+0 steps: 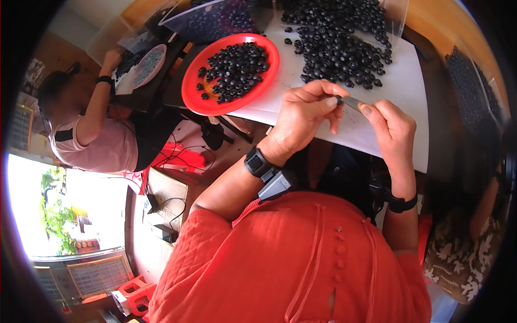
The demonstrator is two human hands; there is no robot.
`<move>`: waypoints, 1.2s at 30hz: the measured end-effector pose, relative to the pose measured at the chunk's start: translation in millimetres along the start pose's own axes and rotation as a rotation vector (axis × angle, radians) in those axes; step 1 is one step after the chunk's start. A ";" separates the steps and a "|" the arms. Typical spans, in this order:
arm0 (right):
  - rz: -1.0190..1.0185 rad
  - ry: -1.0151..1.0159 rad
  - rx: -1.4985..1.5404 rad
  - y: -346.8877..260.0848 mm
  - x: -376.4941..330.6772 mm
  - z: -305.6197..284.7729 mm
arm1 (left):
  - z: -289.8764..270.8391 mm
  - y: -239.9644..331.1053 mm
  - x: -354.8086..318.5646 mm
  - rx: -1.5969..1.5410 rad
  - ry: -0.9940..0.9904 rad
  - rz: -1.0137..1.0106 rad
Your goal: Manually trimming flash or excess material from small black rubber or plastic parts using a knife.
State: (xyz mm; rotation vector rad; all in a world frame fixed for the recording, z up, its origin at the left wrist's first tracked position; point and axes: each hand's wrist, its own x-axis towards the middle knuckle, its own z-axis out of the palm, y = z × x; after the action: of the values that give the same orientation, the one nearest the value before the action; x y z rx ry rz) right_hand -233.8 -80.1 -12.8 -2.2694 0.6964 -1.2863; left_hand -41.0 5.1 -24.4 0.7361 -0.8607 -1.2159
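Head camera view shows the left hand (307, 110) closed, its thumb and fingers pinching a small, dark, round, bead-like piece (339, 100) that is mostly covered by the fingertips. The right hand (392, 126) is closed too, gripping a slim, grey, flat-bladed tool (353, 102) between thumb and fingers; its tip points left and meets the dark piece, so both lie between the two hands, above the near part of a smooth white tabletop (409, 81). Just beyond the hands spreads a loose heap of shiny black, bead-like balls (339, 56). Left of the heap, beyond the left wrist, stands a round, red plastic dish (215, 109) with more such balls inside. Further left, a co-worker in a pale pink top (102, 145) reaches toward a pale pink, round plate (159, 70).
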 end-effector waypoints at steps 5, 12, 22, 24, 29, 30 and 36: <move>-0.024 -0.053 -0.043 -0.7 -1.3 -1.9 | 1.4 2.4 -1.9 -0.008 0.017 -0.009; 0.105 0.023 0.163 -2.3 -7.1 -15.9 | 7.4 50.5 -16.1 0.342 0.196 0.218; 0.112 0.108 0.222 -7.8 -3.2 -16.2 | -79.1 103.4 -11.9 1.347 0.597 0.495; 0.128 0.143 0.242 -7.1 -3.3 -16.6 | -66.8 87.7 -3.2 1.398 0.483 0.626; 0.105 0.144 0.256 -7.4 -2.5 -16.7 | -28.1 45.0 12.6 1.522 0.154 0.515; 0.096 0.137 0.259 -7.0 -2.6 -16.7 | -23.9 40.9 12.2 1.574 0.136 0.507; 0.100 0.127 0.225 -6.4 -3.3 -17.6 | -25.9 27.5 17.9 1.768 0.152 0.497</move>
State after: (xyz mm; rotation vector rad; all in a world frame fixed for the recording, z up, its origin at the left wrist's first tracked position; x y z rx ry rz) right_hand -249.3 -75.3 -2.8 -1.9637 0.6639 -1.3947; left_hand -3.2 -6.1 -10.8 1.7694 -1.7798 0.3502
